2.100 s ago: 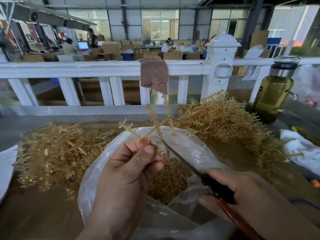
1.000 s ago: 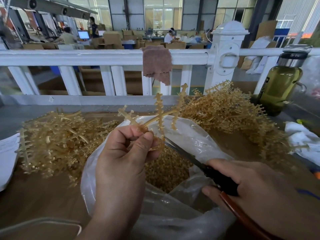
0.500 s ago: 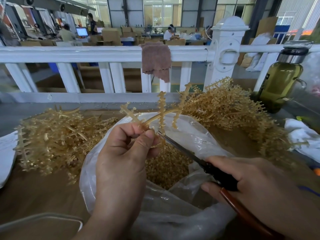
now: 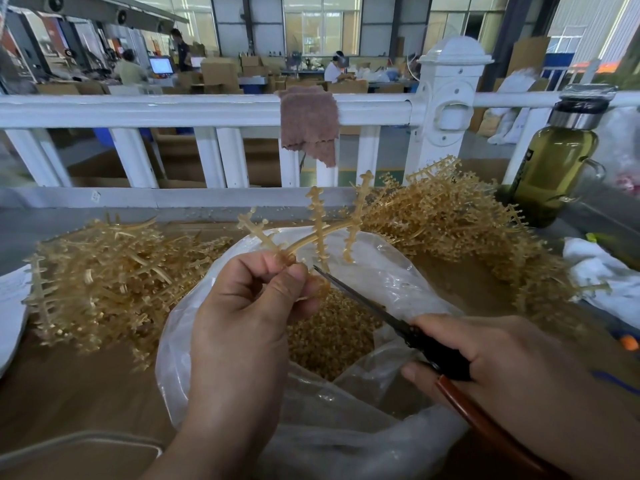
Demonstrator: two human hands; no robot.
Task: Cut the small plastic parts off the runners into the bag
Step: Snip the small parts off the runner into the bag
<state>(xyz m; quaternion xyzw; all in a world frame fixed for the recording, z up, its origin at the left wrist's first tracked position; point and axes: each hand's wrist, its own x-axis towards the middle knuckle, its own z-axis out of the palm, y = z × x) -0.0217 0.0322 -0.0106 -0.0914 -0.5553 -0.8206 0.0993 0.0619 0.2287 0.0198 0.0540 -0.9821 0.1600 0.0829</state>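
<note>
— Where is the runner?
— The left hand [image 4: 242, 317] pinches one tan runner [image 4: 318, 233] by its stem, thumb against curled fingers, right above the open mouth of the clear bag [image 4: 391, 275]. The branches fan upward and toward the far edge of the surface [image 4: 69, 393], with little nubs all along them.

— And the other hand?
— The right hand [image 4: 502, 368] is wrapped round the dark grip of the scissors [image 4: 374, 306]. A reddish-brown handle runs out under the palm toward the near right corner. The blades lie close together and slant up and left, with the tip just beside the left thumb. I cannot tell whether the tip touches the runner.

— What about the bag?
— It sits mid-surface toward the near edge, between the two hands. A heap of cut small parts [image 4: 329, 337] lies inside it.

— Anything around it?
— A pile of runners [image 4: 104, 275] lies toward the left edge, touching the bag's side. A second pile [image 4: 450, 223] lies toward the far right, behind the bag.
— And beyond that?
— A bottle [image 4: 550, 171] of olive-green liquid stands upright at the far right corner, and a white cloth [image 4: 602, 282] lies at the right edge. Past the far edge runs a white railing [image 4: 173, 109] with a brown cloth [image 4: 308, 126] draped over its top bar.
</note>
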